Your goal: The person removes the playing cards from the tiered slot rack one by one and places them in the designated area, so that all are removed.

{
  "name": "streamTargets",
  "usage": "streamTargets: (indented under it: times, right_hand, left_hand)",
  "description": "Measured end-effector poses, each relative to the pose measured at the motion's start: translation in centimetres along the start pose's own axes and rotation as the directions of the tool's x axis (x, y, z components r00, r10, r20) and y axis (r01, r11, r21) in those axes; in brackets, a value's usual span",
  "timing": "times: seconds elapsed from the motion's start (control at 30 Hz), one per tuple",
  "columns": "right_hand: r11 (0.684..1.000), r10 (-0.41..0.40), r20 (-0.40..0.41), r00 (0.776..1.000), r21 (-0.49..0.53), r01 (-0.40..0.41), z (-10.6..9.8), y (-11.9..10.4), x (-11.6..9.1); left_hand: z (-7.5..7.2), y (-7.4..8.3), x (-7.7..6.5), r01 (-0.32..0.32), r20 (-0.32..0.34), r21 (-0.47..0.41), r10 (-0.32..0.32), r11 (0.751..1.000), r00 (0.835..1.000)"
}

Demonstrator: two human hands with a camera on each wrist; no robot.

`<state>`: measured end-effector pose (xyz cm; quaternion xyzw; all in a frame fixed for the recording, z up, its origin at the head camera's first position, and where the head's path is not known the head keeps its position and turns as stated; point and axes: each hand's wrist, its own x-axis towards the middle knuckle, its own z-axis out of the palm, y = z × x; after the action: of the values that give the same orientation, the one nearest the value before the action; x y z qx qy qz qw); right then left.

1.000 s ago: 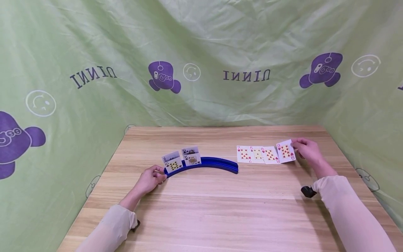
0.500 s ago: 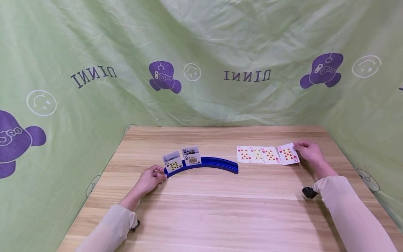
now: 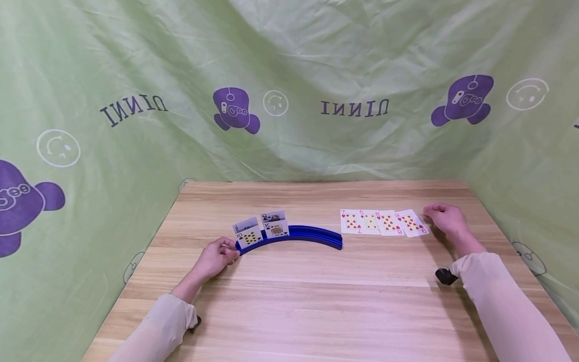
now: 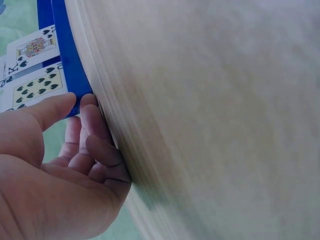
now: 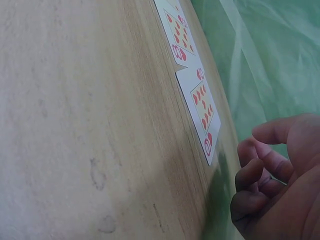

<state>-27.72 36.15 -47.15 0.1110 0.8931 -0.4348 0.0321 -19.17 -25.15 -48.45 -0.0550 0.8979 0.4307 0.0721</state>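
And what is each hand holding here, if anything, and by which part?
The left hand pinches the blue card holder by its end beside the ten of spades. The right hand, apart from the nine of hearts, holds nothing.

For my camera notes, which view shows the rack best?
The head view: it takes in the whole rack, bar parts behind cards and the left hand. The left wrist view shows just the stretch near that hand; the right wrist view, none.

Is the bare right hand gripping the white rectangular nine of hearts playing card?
No: the right wrist view shows a gap between the right hand and the nine of hearts, lying face up on the pale wood-grain table.
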Motion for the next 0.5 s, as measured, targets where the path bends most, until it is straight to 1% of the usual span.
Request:
streamTargets:
  times: [0.17, 0.5]
  right_hand:
    - [1.0, 0.002, 0.004, 1.0, -0.002, -0.002, -0.03, -0.05, -0.03]
    - [0.999, 0.022, 0.001, 1.0, 0.023, -0.022, 0.31, -0.13, -0.18]
  left_hand:
    - [0.02, 0.0, 0.0, -0.011, -0.001, -0.005, 0.011, 1.0, 1.0]
    - [-0.01, 0.05, -0.05, -0.004, -0.003, 0.001, 0.004, 1.0, 1.0]
